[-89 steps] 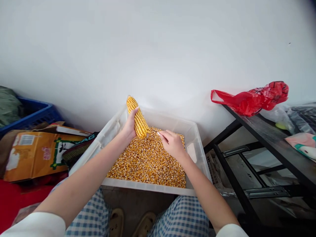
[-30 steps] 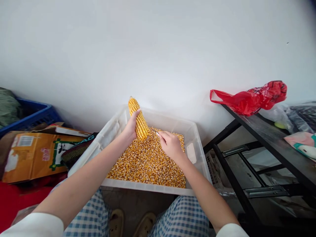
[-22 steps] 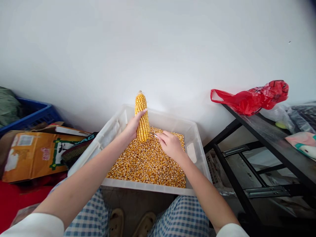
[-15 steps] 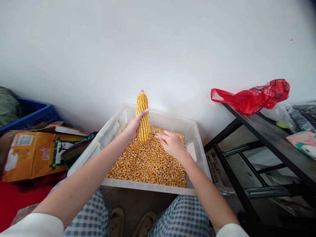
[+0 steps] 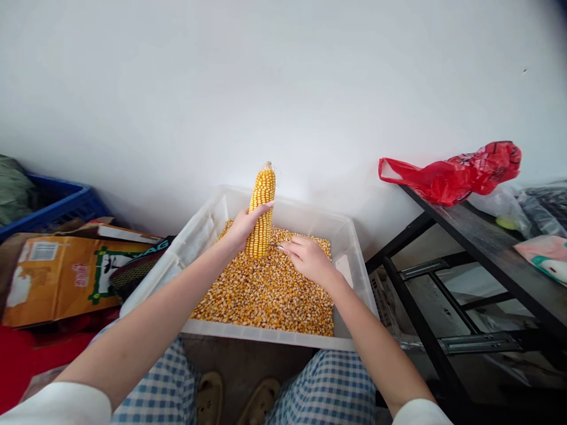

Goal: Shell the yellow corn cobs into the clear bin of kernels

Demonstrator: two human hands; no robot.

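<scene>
A corn cob (image 5: 262,198) covered in yellow kernels stands nearly upright, its tip leaning a little to the right. My left hand (image 5: 248,224) is wrapped round its middle, thumb across the front. My right hand (image 5: 307,255) is closed on a thin metal tool (image 5: 277,245), whose tip reaches the cob's lower right side. Most of the tool is hidden in my fingers, so its exact kind does not show. Below both hands, loose corn kernels (image 5: 270,295) fill much of a translucent plastic bin (image 5: 274,336).
On the left lie an orange cardboard box (image 5: 66,277) and a blue crate (image 5: 66,203). To the right stands a black metal frame table (image 5: 500,242) with a red plastic bag (image 5: 456,174) on it. A white wall (image 5: 266,88) rises behind the bin.
The top of the cob has tipped to the right, with my left hand turning along with it. My right hand and the tool have shifted very slightly downward.
</scene>
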